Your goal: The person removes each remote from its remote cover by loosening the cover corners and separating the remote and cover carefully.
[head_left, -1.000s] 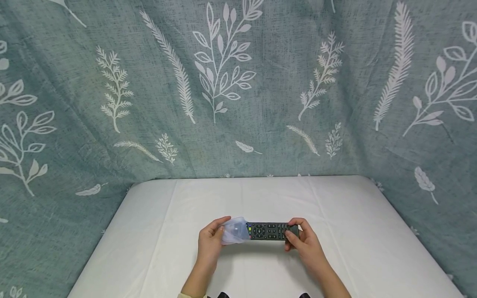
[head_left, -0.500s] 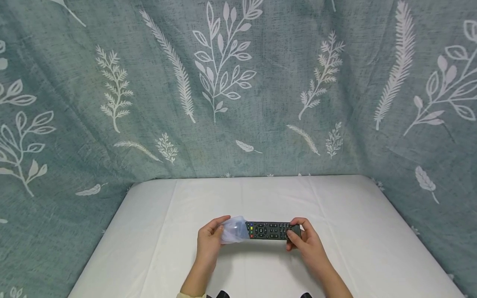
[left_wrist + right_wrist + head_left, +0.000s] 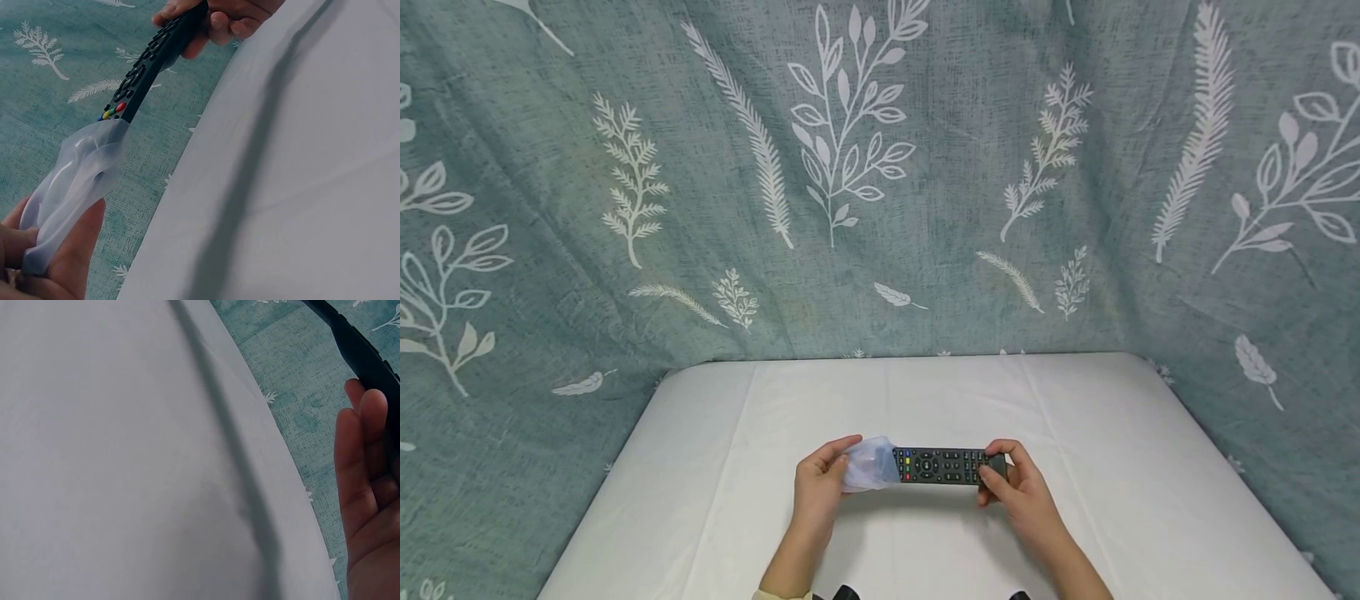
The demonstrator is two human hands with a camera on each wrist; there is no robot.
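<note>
A black remote control (image 3: 942, 466) with coloured buttons is held level above the table. Its left end sits inside a translucent, bluish-white sleeve (image 3: 871, 463), which hides that part. My left hand (image 3: 820, 483) pinches the sleeve's far left end between thumb and fingers; in the left wrist view the soft sleeve (image 3: 78, 175) is wrinkled. My right hand (image 3: 1018, 492) grips the remote's right end, thumb on the button face. The right wrist view shows the remote's dark underside (image 3: 365, 359) above the fingers of the right hand (image 3: 372, 487).
A white-covered table (image 3: 775, 400) lies beneath, with the shadow of the hands and remote on it. Behind and beside it hangs a green cloth (image 3: 940, 167) with white leaf prints. Two small dark objects (image 3: 847, 592) poke in at the bottom edge.
The left hand and sleeve have shifted very slightly left, the right hand and remote slightly right. A little more of the remote shows outside the sleeve. Both grips are the same.
</note>
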